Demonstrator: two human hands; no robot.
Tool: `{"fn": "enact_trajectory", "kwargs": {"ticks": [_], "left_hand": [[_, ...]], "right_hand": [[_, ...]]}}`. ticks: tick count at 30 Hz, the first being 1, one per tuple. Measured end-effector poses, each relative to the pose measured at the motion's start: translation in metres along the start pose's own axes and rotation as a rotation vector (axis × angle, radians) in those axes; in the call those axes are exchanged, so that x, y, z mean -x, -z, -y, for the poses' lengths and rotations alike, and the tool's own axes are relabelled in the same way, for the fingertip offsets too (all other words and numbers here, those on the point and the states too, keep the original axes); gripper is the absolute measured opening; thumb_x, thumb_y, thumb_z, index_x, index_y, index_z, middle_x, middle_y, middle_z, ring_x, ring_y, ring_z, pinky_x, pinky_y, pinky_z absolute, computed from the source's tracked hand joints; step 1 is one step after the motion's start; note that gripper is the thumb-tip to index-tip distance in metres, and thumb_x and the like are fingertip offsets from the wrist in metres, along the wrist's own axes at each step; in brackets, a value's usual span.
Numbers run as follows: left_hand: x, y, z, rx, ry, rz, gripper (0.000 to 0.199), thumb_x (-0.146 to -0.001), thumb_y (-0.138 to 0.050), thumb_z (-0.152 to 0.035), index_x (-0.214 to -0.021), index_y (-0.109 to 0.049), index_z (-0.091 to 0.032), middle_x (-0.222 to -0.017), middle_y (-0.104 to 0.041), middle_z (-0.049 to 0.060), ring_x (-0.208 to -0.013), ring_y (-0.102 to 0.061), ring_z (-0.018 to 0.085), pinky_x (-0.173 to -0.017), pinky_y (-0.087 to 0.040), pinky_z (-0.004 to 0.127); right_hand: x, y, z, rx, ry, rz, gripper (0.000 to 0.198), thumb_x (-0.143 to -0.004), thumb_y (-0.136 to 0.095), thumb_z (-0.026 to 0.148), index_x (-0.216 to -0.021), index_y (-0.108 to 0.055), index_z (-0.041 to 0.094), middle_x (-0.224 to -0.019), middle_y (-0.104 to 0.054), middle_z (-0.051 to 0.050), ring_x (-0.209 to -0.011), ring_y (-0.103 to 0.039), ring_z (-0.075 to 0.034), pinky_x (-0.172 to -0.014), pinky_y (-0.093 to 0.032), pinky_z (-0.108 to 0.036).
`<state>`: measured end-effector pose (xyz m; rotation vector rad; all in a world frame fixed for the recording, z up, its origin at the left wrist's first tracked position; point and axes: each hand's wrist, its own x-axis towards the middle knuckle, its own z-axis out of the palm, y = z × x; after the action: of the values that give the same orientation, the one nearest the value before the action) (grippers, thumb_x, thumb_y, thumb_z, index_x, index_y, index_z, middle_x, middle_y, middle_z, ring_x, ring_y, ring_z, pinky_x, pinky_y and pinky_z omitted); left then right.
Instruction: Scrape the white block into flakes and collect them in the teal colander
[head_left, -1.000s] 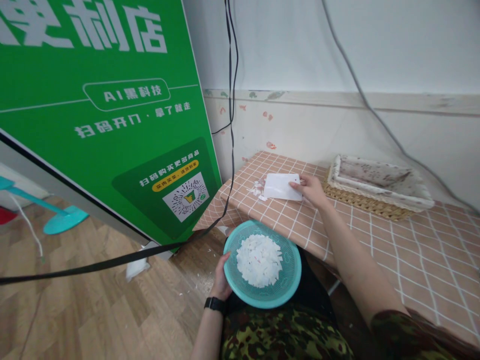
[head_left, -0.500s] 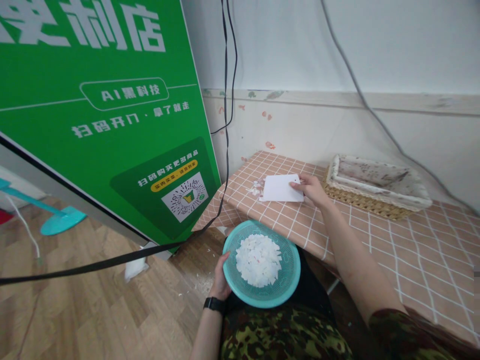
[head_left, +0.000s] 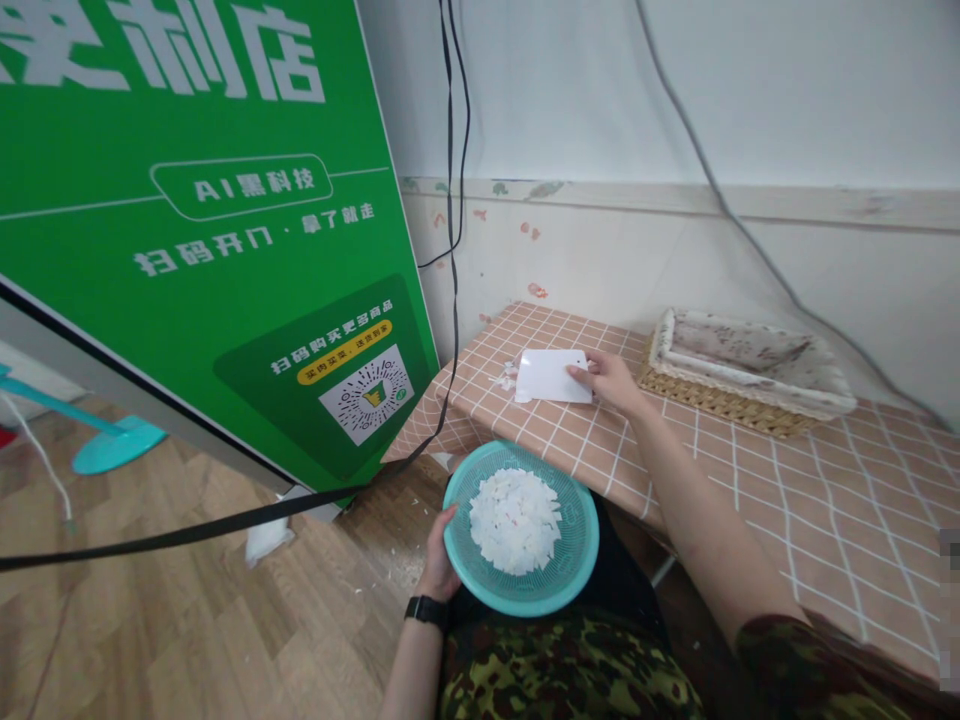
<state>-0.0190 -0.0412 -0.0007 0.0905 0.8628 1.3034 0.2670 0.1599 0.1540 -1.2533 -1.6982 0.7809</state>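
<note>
Across the back, pale wall [head_left: 675, 110]. At left, large, green lettered panel [head_left: 225, 300]. At right, along the wall, brown checked table [head_left: 810, 500]. On this table, close to the wall, cloth-lined woven basket [head_left: 720, 398]. Just below the table edge, turquoise colander [head_left: 577, 545], with white pieces [head_left: 515, 522] heaped inside. Gripped at its left rim by the left hand [head_left: 441, 560], thumb laid on the edge, other fingers mostly hidden. Above the left end of the table, or resting there (cannot tell which), flat white card [head_left: 551, 377]. Pinched at its right end by the right hand [head_left: 611, 378], with thumb on top. Just beside the card's left end, on the table, small white scraps [head_left: 505, 376].
</note>
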Motion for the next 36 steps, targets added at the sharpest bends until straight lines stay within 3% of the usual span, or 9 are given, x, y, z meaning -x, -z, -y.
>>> {"fn": "enact_trajectory", "kwargs": {"ticks": [6,11,14,19,23,28,32,36], "left_hand": [[0.000,-0.001,-0.001,0.010,0.006,-0.036,0.017,-0.074,-0.063,-0.026,-0.080,-0.067,-0.011,-0.072,-0.072,0.007,-0.075,-0.068,0.024,-0.079,-0.050,0.036],[0.000,0.000,-0.001,0.007,0.021,-0.031,0.019,-0.073,-0.064,-0.027,-0.082,-0.067,-0.011,-0.075,-0.073,0.008,-0.079,-0.068,0.026,-0.079,-0.050,0.038],[0.000,0.001,0.000,0.008,0.020,-0.033,0.019,-0.073,-0.064,-0.028,-0.083,-0.067,-0.011,-0.075,-0.073,0.008,-0.081,-0.068,0.026,-0.079,-0.050,0.037],[-0.001,0.002,0.000,0.019,0.015,-0.035,0.019,-0.073,-0.064,-0.027,-0.083,-0.067,-0.011,-0.076,-0.073,0.008,-0.081,-0.068,0.026,-0.078,-0.051,0.037],[-0.001,0.000,0.000,0.028,0.030,-0.023,0.021,-0.074,-0.063,-0.027,-0.085,-0.067,-0.010,-0.079,-0.073,0.009,-0.083,-0.068,0.026,-0.079,-0.051,0.037],[0.000,-0.001,-0.001,0.032,0.038,-0.031,0.021,-0.074,-0.063,-0.026,-0.085,-0.068,-0.010,-0.079,-0.073,0.010,-0.085,-0.067,0.028,-0.081,-0.051,0.039],[0.000,-0.001,-0.001,0.018,0.028,-0.041,0.020,-0.073,-0.063,-0.027,-0.084,-0.067,-0.011,-0.076,-0.073,0.009,-0.084,-0.067,0.028,-0.081,-0.051,0.040],[-0.001,-0.002,-0.001,0.011,0.010,-0.029,0.017,-0.074,-0.063,-0.027,-0.081,-0.067,-0.011,-0.074,-0.073,0.008,-0.082,-0.068,0.026,-0.080,-0.051,0.038]], "right_hand": [[-0.004,0.024,-0.004,0.162,0.024,-0.131,0.034,-0.068,-0.064,0.039,-0.088,-0.068,0.014,-0.080,-0.068,-0.007,-0.070,-0.061,-0.022,-0.059,-0.046,-0.030],[-0.001,0.011,0.001,-0.016,0.012,-0.093,0.042,-0.069,-0.063,0.043,-0.099,-0.065,0.014,-0.080,-0.068,-0.007,-0.065,-0.060,-0.020,-0.056,-0.046,-0.029],[0.000,0.001,0.001,-0.001,0.008,-0.013,0.041,-0.071,-0.061,0.044,-0.101,-0.065,0.015,-0.077,-0.068,-0.005,-0.063,-0.059,-0.019,-0.054,-0.045,-0.027],[-0.006,0.024,-0.014,0.169,0.023,-0.106,0.034,-0.069,-0.062,0.041,-0.089,-0.067,0.014,-0.076,-0.067,-0.005,-0.067,-0.059,-0.020,-0.056,-0.044,-0.027],[-0.008,0.034,-0.019,0.127,0.025,-0.199,0.038,-0.069,-0.060,0.042,-0.093,-0.066,0.014,-0.078,-0.067,-0.006,-0.066,-0.058,-0.020,-0.056,-0.044,-0.029],[-0.007,0.023,-0.013,0.170,0.053,-0.146,0.036,-0.071,-0.058,0.043,-0.093,-0.066,0.014,-0.081,-0.067,-0.007,-0.070,-0.059,-0.020,-0.060,-0.045,-0.029],[-0.006,0.033,-0.014,0.230,0.034,-0.137,0.033,-0.071,-0.059,0.041,-0.089,-0.067,0.015,-0.080,-0.067,-0.007,-0.070,-0.058,-0.021,-0.062,-0.045,-0.031],[-0.006,0.040,-0.014,0.154,0.041,-0.176,0.036,-0.071,-0.060,0.040,-0.095,-0.066,0.015,-0.084,-0.067,-0.007,-0.071,-0.059,-0.021,-0.061,-0.045,-0.031]]}}
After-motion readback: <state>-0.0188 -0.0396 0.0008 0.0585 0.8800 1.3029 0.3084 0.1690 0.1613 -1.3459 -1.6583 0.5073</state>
